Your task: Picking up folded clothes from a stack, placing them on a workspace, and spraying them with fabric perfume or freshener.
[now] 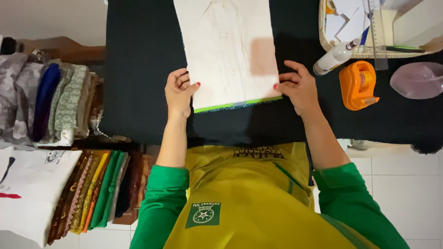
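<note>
Nearby, tape dispenser (358, 85) beside right hand (300, 87); both hands gripping cream fabric (229, 50).

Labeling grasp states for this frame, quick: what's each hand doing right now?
Left hand: closed, pinching the near left corner of the white folded cloth.
Right hand: fingers pressed on the cloth's near right corner; whether it grips cannot be told.

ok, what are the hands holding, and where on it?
Both hands, left and right, pinch the white folded fabric panel with green edge at its near bottom corners.
</note>
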